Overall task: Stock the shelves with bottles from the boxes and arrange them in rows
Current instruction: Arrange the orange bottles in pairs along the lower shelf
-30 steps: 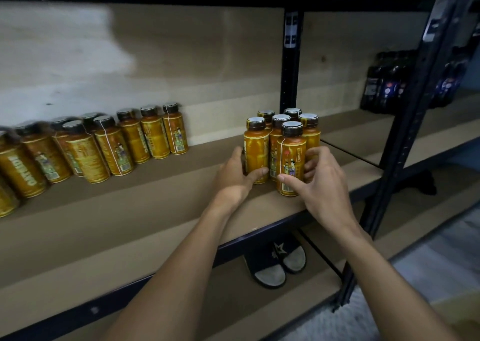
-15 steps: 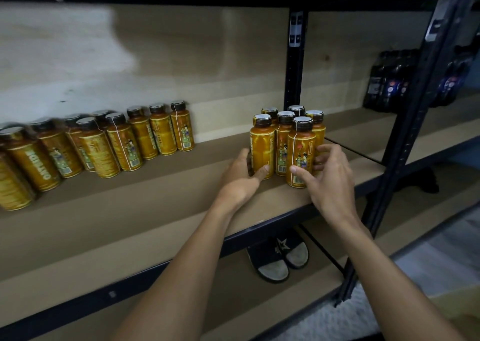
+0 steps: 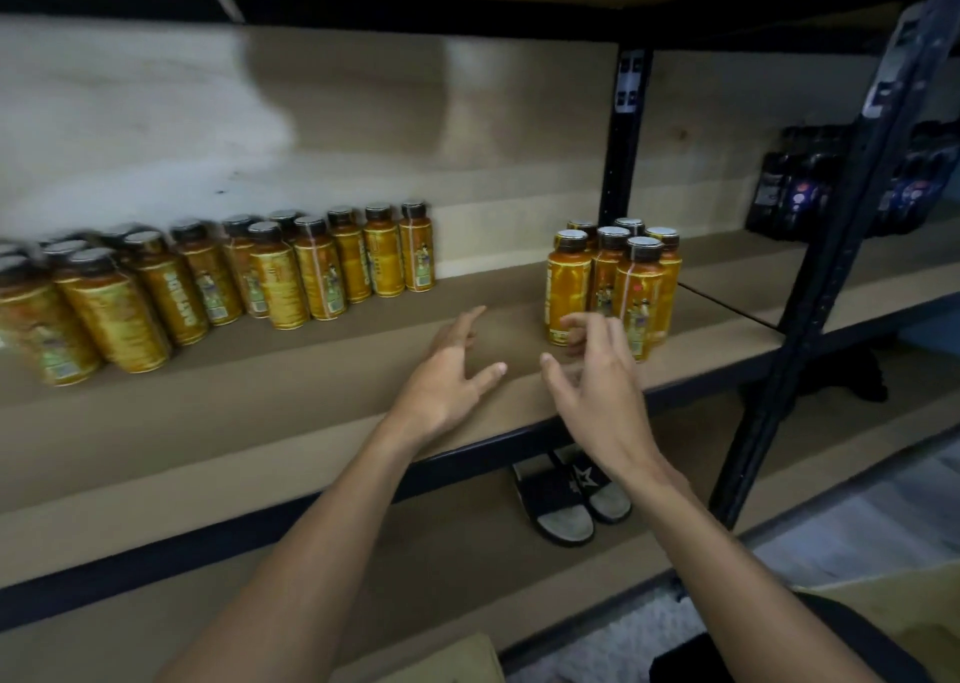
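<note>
Six bottles (image 3: 613, 287) are standing clustered near the right end of the shelf (image 3: 311, 422); left grip (image 3: 441, 381) and right grip (image 3: 602, 396) are hovering in front, fingers spread loose, holding nothing.

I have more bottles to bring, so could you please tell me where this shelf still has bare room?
The shelf is bare between the long bottle rows on the left and the bottle cluster on the right, and along the front strip before the rows. The back left is crowded.
</note>
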